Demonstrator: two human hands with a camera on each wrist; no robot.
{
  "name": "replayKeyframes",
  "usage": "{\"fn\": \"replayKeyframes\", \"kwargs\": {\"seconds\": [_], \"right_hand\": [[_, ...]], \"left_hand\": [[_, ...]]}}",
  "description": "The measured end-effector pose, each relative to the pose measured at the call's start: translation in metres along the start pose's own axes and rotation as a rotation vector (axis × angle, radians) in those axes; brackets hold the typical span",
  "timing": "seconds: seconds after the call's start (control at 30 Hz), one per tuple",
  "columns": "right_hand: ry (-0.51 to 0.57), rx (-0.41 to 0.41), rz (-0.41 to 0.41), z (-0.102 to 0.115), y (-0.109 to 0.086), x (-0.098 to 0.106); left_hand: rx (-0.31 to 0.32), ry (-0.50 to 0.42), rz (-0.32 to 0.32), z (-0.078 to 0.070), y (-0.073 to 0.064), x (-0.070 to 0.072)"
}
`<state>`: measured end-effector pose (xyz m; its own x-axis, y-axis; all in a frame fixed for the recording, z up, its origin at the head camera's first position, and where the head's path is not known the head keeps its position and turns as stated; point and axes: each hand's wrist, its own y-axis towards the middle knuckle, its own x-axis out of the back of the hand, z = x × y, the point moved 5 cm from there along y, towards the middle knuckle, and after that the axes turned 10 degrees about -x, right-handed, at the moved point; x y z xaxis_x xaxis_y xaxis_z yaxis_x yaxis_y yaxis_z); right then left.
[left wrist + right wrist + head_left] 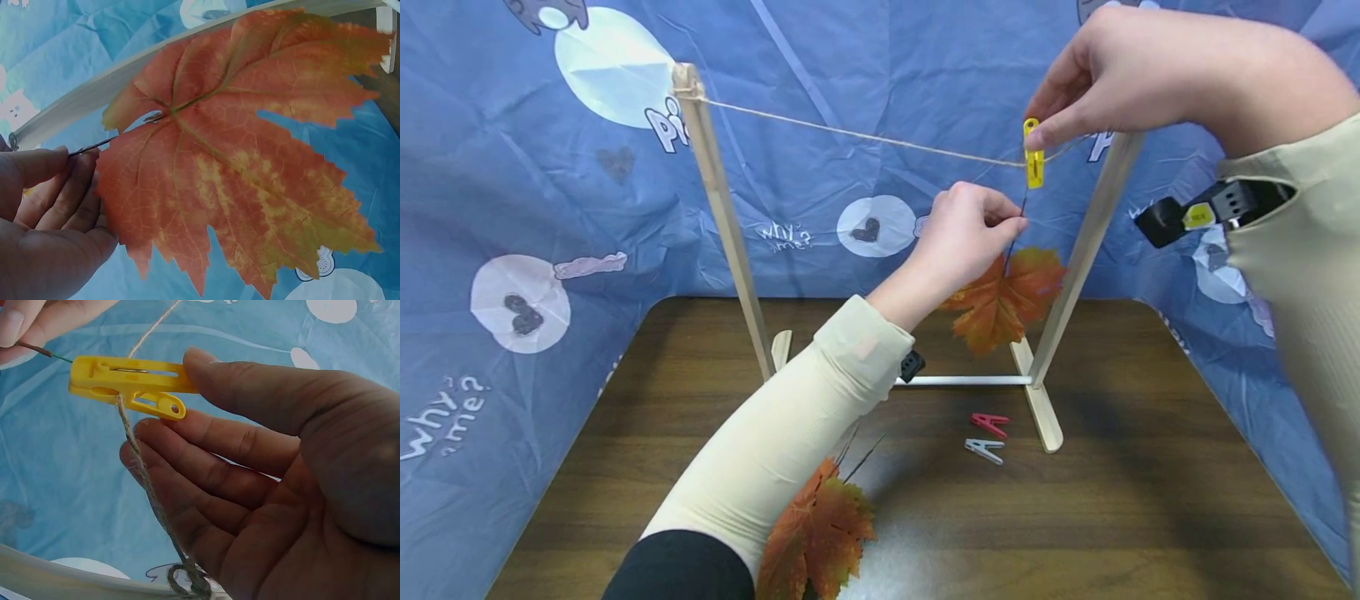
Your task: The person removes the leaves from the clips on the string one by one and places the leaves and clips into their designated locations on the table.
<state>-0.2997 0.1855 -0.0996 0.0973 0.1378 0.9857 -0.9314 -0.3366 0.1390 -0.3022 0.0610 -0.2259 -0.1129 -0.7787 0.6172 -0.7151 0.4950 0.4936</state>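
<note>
Between thumb and fingers, my right hand (1120,79) holds a yellow clothespin (1034,154) by its handle end. In the right wrist view the clothespin's jaws sit over the twine (140,465), and the leaf's stem tip (60,357) meets their front end. Just below, my left hand (970,221) pinches the thin dark stem of an orange-red maple leaf (1000,296). The leaf hangs under the twine near the right post, and its whole blade shows in the left wrist view.
Twine runs from the left wooden post (718,208) to the right post (1086,250). A white bar (962,381) joins their feet. On the brown table (1112,517) lie a red clothespin (989,423), a grey-blue clothespin (984,450) and more maple leaves (820,533), partly behind the left sleeve.
</note>
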Motion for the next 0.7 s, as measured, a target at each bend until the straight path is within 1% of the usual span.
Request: {"fn": "replayKeyframes", "kwargs": {"seconds": [0.2, 0.43, 0.6, 0.7], "right_hand": [[-0.005, 0.022, -0.027, 0.002, -0.002, 0.0], [0.004, 0.067, -0.111, 0.003, -0.006, -0.001], [0.008, 0.053, -0.156, 0.002, -0.01, -0.001], [0.013, 0.051, -0.179, 0.002, -0.013, 0.002]], "left_hand": [[-0.005, 0.005, 0.008, -0.001, 0.0, 0.001], [-0.005, 0.015, 0.007, 0.001, 0.0, 0.002], [0.006, 0.033, 0.023, 0.001, -0.003, 0.003], [0.01, 0.029, 0.026, 0.003, -0.005, 0.005]]}}
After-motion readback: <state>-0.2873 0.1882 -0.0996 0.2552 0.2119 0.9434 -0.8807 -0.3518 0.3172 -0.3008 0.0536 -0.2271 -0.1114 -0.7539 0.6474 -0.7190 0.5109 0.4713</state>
